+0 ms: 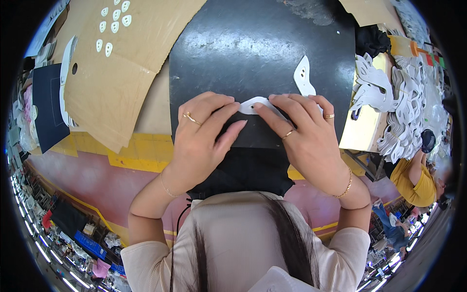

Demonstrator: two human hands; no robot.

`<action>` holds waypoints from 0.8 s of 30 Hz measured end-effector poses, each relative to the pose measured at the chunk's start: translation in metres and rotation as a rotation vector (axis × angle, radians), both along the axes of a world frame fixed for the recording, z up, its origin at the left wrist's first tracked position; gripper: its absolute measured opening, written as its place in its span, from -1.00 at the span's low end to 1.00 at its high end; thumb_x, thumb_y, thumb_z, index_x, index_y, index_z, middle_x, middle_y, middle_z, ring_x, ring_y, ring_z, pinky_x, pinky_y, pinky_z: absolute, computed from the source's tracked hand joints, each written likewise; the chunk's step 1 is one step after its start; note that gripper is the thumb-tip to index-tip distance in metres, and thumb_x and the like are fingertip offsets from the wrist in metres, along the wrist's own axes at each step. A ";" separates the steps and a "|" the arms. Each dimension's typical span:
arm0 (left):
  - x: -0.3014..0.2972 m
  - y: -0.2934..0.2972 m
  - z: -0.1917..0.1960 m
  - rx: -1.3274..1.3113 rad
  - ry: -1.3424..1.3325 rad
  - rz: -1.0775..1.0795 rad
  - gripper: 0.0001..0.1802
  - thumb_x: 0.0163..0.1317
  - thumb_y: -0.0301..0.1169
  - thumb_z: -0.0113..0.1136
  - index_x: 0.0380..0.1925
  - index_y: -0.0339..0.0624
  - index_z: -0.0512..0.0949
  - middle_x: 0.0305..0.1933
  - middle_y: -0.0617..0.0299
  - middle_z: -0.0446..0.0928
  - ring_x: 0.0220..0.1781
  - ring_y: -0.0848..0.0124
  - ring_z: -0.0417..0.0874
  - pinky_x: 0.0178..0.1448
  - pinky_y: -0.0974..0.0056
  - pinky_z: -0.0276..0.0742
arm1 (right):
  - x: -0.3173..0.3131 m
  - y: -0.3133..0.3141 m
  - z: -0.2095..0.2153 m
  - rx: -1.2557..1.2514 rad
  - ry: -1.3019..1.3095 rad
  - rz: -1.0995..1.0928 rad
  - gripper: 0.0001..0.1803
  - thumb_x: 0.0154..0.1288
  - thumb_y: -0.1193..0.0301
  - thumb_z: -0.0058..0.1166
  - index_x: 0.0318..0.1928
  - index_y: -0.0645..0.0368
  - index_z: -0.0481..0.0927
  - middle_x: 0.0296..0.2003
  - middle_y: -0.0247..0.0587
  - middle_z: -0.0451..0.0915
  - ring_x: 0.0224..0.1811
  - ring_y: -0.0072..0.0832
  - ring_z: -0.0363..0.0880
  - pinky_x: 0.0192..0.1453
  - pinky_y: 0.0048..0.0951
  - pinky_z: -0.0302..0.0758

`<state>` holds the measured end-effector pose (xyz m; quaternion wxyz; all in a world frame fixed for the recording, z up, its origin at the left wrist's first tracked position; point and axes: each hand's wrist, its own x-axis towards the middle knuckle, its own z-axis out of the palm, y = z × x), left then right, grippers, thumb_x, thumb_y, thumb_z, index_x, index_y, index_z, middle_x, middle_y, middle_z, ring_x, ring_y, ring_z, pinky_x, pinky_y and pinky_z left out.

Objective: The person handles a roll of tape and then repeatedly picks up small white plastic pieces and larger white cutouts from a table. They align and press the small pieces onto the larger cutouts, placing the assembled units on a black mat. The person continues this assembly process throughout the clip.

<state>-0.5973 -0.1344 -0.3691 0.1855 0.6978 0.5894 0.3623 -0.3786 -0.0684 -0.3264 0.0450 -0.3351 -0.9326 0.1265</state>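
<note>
A small white cut piece (249, 106), flat with a rounded end and a dark hole, lies on the black mat (228, 63) in front of me. My left hand (202, 131) has its fingertips at the left end of it, the thumb lower and slightly apart. From the other side, my right hand (309, 131) presses a finger down beside the hole, its other fingers bent over the piece's right part, which they hide. A second white piece (302, 74), longer and with dark holes, lies just beyond my right fingers, its lower end partly covered.
Brown cardboard (131, 63) at the left carries several small white oval pieces (115, 27). Stacked white cut pieces (401, 107) fill the right side near a black cloth (372, 40). A dark blue panel (48, 107) stands far left. A person in yellow (413, 182) is at the right.
</note>
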 end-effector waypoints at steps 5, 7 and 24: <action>0.004 0.001 0.003 0.035 0.143 -0.050 -0.52 0.03 -0.47 0.54 0.01 -0.20 0.67 0.10 0.21 0.54 0.14 0.17 0.55 0.19 0.08 0.40 | 0.008 -0.003 0.000 -0.061 0.017 -0.028 -0.50 0.25 0.43 0.10 0.24 0.05 0.65 0.20 -0.39 0.58 0.30 -0.46 0.51 0.57 -0.01 0.09; 0.005 0.002 0.004 0.050 0.199 -0.066 -0.53 0.03 -0.45 0.52 0.01 -0.19 0.67 0.11 0.22 0.53 0.13 0.18 0.54 0.17 0.08 0.41 | 0.007 -0.005 -0.001 -0.060 0.020 -0.042 -0.51 0.26 0.43 0.10 0.22 0.06 0.66 0.20 -0.39 0.58 0.31 -0.47 0.51 0.59 0.01 0.07; -0.003 0.010 0.002 -0.018 -0.175 -0.015 -0.63 0.16 -0.60 0.33 0.02 -0.23 0.63 -0.08 0.11 0.68 -0.04 0.14 0.68 0.18 0.12 0.47 | 0.050 -0.031 0.003 -0.120 0.278 -0.600 -0.60 0.13 0.15 0.44 -0.22 0.15 0.60 -0.13 -0.21 0.50 -0.05 -0.25 0.46 0.13 -0.18 0.25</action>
